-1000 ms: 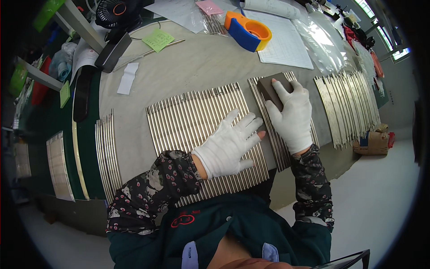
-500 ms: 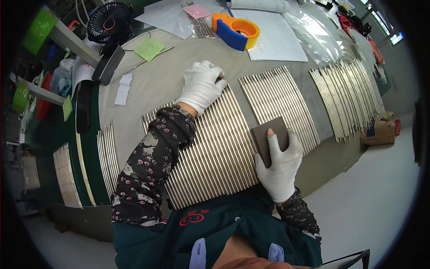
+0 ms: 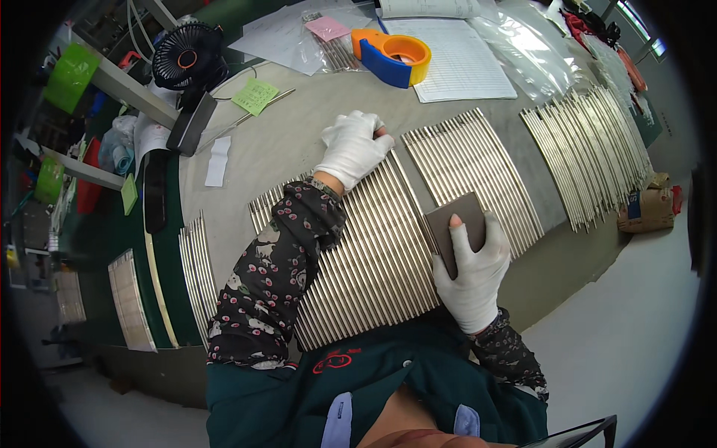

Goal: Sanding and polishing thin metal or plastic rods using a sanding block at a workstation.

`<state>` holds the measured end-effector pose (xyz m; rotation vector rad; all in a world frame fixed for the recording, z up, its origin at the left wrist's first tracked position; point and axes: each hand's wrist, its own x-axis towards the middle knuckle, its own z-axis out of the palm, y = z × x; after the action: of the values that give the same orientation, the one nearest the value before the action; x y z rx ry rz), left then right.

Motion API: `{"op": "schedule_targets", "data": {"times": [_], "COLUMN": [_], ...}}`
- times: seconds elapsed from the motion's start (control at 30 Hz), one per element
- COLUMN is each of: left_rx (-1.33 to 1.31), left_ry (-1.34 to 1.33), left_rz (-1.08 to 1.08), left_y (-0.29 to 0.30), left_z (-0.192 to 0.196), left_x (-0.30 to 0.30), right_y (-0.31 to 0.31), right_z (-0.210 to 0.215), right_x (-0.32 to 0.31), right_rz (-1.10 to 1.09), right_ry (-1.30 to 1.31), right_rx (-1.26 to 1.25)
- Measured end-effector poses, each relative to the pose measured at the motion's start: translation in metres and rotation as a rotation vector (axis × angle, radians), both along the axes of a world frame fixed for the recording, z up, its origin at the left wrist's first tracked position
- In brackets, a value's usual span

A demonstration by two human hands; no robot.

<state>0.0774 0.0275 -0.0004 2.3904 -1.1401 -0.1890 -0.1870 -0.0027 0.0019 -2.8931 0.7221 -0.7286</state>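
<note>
A broad row of thin silvery metal rods (image 3: 373, 246) lies side by side on the grey table in front of me. My left hand (image 3: 355, 149), in a white glove with bare fingertips, curls closed at the far end of the row, by its right-hand rods. What lies under those fingers is hidden. My right hand (image 3: 474, 280), gloved the same way, grips a flat grey-brown rectangular block (image 3: 464, 213), its thumb lying over the top face. The block stands by the row's right edge, partly over a second group of rods (image 3: 474, 168).
More rods (image 3: 586, 157) lie far right, and a small group (image 3: 197, 272) lies left. Beyond are an orange and blue tape dispenser (image 3: 392, 58), a lined paper sheet (image 3: 463, 63), a green note (image 3: 255, 96) and a black fan (image 3: 189, 56). A cardboard box (image 3: 648, 209) is right.
The whole scene has shifted slightly to the right in view. Both hands keep nearly the same places relative to the rods, and the block stays in my right hand.
</note>
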Motion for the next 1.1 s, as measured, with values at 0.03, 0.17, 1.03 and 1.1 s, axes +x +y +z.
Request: {"op": "schedule_targets", "data": {"times": [0.03, 0.17, 1.03, 1.1], "left_rx": [-0.068, -0.200, -0.565, -0.598], "left_ry": [0.075, 0.382, 0.946, 0.924], "left_rz": [-0.004, -0.042, -0.039, -0.007], "left_y": [0.002, 0.006, 0.019, 0.019], "left_z": [0.000, -0.007, -0.003, -0.006], "left_x": [0.002, 0.010, 0.006, 0.003], "right_y": [0.001, 0.000, -0.050, -0.044], "right_z": [-0.001, -0.004, 0.027, 0.032], "right_x": [0.000, 0.000, 0.097, 0.093], "right_rz": [0.002, 0.005, -0.077, -0.066], "right_ry": [-0.013, -0.045, -0.030, -0.056], "right_rx": [-0.004, -0.009, -0.044, -0.038]}}
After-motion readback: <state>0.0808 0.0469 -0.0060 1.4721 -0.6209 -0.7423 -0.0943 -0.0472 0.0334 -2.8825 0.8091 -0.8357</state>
